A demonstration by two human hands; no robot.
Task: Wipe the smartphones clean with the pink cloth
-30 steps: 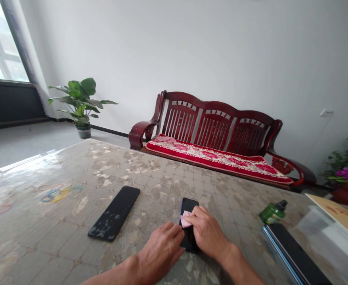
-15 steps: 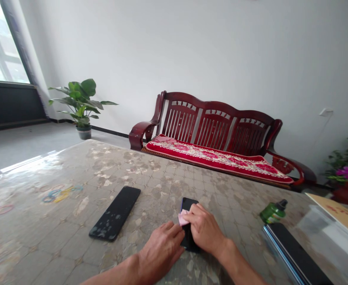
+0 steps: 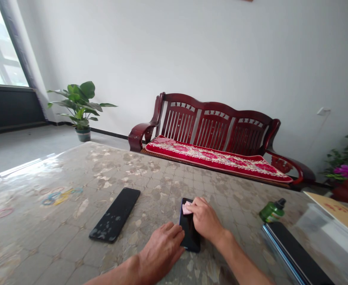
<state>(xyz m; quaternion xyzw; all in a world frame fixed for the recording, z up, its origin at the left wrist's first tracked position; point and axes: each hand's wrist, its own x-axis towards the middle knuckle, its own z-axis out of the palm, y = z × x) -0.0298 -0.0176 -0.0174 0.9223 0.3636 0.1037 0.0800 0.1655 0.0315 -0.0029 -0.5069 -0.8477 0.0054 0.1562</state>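
Observation:
A black smartphone point(image 3: 190, 234) lies flat on the table in front of me, screen up. My left hand point(image 3: 165, 243) rests at its left edge, fingers bent together and gripping that side. Pinched in my right hand point(image 3: 205, 217) is a small pink cloth point(image 3: 187, 208), pressed against the upper part of the screen. The fingertips of the right hand partly cover the phone's upper right side. To the left lies a second black phone point(image 3: 116, 213) with pale, cloudy spots on its lower half.
A green bottle point(image 3: 272, 212) with a black cap lies at the right, by a stack of phones point(image 3: 295, 253). Beside them stands a clear plastic box point(image 3: 328, 225). Coloured rubber bands point(image 3: 59, 196) lie at the left. A wooden bench point(image 3: 212, 126) stands beyond the table point(image 3: 150, 182).
My right hand has slid the pink cloth up the screen towards the phone's top, baring more of the lower screen. My left hand stays at the edge.

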